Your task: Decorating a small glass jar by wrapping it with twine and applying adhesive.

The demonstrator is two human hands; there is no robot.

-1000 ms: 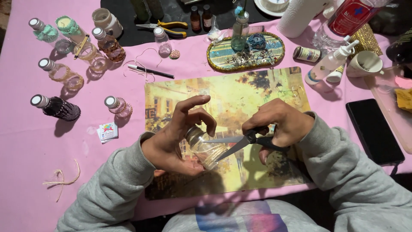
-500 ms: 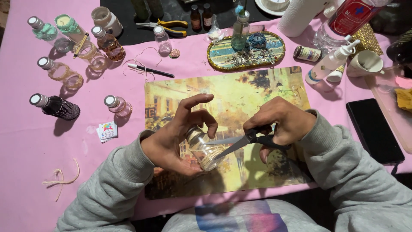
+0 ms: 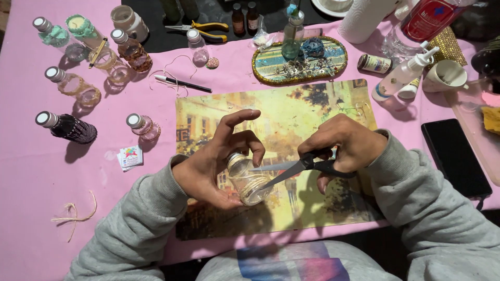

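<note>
table: a pink-covered table point(image 3: 31, 208) carries everything, and my grey sleeves come in over its near edge.
mat: a yellow picture placemat point(image 3: 291, 112) lies at the middle of the near edge, under both my hands.
phone: a dark phone point(image 3: 454, 156) lies flat near the right edge, well apart from the mat.
tray: an oval glitter-rimmed tray point(image 3: 271, 73) sits just beyond the mat's far edge, holding small bits.
bottles: several small capped bottles stand and lie toward the far left corner; the dark one point(image 3: 67, 126) lies nearest the left edge.
left hand: my left hand point(image 3: 213, 164) is clenched around the small glass jar, index finger lifted off it.
right hand: my right hand point(image 3: 346, 148) grips the black-handled scissors point(image 3: 297, 167), fingers through the loops.
jar: the small glass jar point(image 3: 247, 179) is held over the mat, tilted, with twine wound round its lower part.
blades: parted, tips right at the jar's twine.
</note>
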